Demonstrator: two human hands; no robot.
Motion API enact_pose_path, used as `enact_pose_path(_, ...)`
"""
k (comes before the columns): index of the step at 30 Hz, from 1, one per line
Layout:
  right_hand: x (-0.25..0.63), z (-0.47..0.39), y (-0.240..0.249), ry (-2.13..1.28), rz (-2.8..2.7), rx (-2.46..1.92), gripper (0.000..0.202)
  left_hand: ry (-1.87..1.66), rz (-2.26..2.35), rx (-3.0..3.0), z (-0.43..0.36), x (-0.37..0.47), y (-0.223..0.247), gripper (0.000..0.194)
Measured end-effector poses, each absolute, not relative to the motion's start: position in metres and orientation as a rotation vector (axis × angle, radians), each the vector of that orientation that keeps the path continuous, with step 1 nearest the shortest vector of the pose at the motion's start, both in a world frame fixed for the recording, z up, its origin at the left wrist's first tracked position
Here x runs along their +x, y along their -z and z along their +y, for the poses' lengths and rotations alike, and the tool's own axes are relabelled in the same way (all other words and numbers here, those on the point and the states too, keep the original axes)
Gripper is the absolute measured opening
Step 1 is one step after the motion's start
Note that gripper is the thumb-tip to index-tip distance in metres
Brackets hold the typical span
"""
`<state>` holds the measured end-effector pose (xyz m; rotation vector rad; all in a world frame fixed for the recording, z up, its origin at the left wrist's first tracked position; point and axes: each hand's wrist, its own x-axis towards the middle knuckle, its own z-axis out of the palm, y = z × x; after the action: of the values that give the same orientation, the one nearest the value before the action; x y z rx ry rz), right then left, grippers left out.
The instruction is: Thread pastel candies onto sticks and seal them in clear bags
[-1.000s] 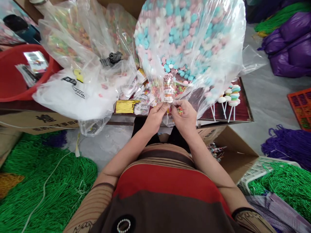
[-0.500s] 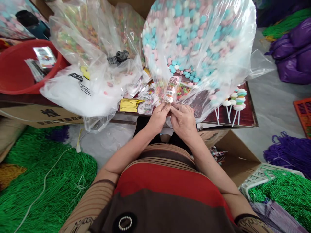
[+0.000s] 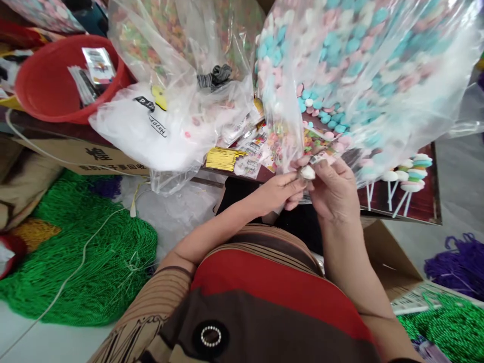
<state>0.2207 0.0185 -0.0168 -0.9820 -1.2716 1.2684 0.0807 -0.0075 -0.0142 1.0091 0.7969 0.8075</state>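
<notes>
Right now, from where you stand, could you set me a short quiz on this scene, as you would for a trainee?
1. Choose: which lies nearer the person's bare left hand, (a) the flat stack of thin yellow strips or (b) the round red plastic basin?
2. True or false: pastel stacked candies on thin white sticks lie to the right of the bare right hand.
3. Fill in: both hands hold a small object whose visible end is ____.

Key: 1 a; 2 true; 3 white.

Bulky candy bag (image 3: 381,75) in the way ahead
</notes>
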Motion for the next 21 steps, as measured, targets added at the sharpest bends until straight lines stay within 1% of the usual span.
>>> enact_pose_path(3, 0.201, 0.022, 0.020, -1.005, -1.197, -1.018, 0.032, -0.955, 1.254, 1.425, 0.001, 0.074, 0.025, 0.016)
enact_pose_path(5, 0.191, 0.027, 0.020, -0.958, -1.259, -1.028, 0.035, -0.984, 1.425, 1.559, 0.004, 0.063, 0.029, 0.014)
enact_pose_path(8, 0.181, 0.040, 0.020, -1.082, -1.448, -1.014, 0.041, -1.076, 1.465, 1.517, 0.008, 0.034, 0.028, 0.022)
enact_pose_path(11, 0.170, 0.059, 0.028, -1.135, -1.653, -1.046, 0.033, -1.255, 1.446, 1.243, 0.013, -0.001, 0.026, 0.031)
enact_pose_path(13, 0.156, 0.071, 0.036, -1.044, -1.862, -1.119, 0.023, -1.351, 1.415, 1.083, 0.019, -0.018, 0.028, 0.035)
enact_pose_path(15, 0.140, 0.078, 0.042, -0.869, -2.108, -1.223, 0.017, -1.420, 1.388, 0.972, 0.024, -0.028, 0.034, 0.036)
enact_pose_path(18, 0.119, 0.080, 0.046, -0.599, -2.368, -1.393, 0.016, -1.451, 1.379, 0.879, 0.027, -0.031, 0.045, 0.037)
enact_pose_path(21, 0.110, 0.079, 0.046, -0.488, -2.447, -1.507, 0.023, -1.429, 1.417, 0.846, 0.028, -0.029, 0.051, 0.038)
